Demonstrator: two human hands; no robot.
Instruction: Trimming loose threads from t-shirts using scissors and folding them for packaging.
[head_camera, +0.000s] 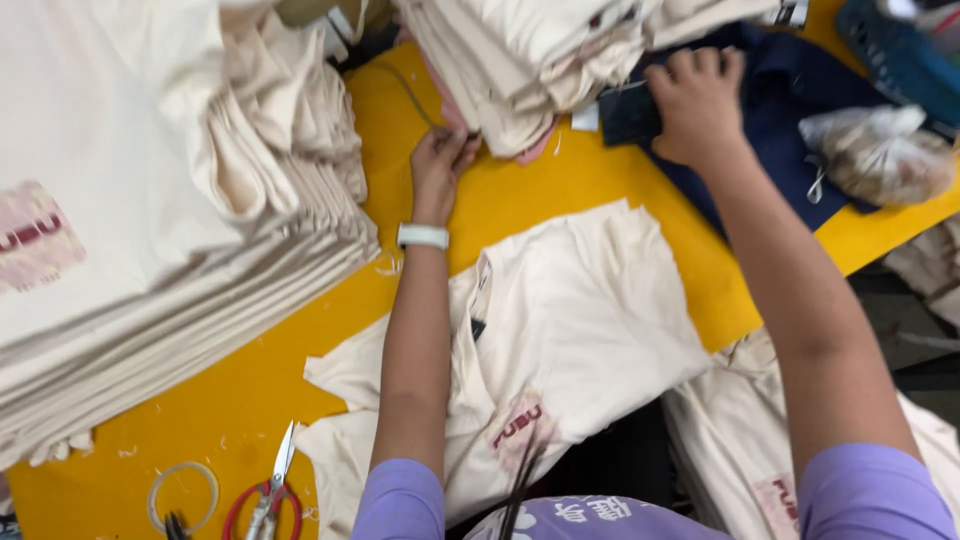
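Both hands up at the far pile of cream shirts (520, 70) on the yellow table (560, 190).

Could go wrong: far pile hanging over its edge, so a hard tug by the left hand (440, 160) may pull more shirts down (a guess, not a thing seen). Might also drag the cream shirt (580, 320) lying flat under both arms and crease it. Left hand with fingers pressed together, pinching the bottom edge of the pile, white band (423, 236) on the wrist. Right hand (697, 105) curled over a dark flat thing (628, 112) on the navy cloth (790, 110), fingers bent and touching it; cannot tell if gripping or just pressing. Red-handled scissors (268, 490) well apart, near the front edge. Big stack of folded shirts (150, 250) off to the left.
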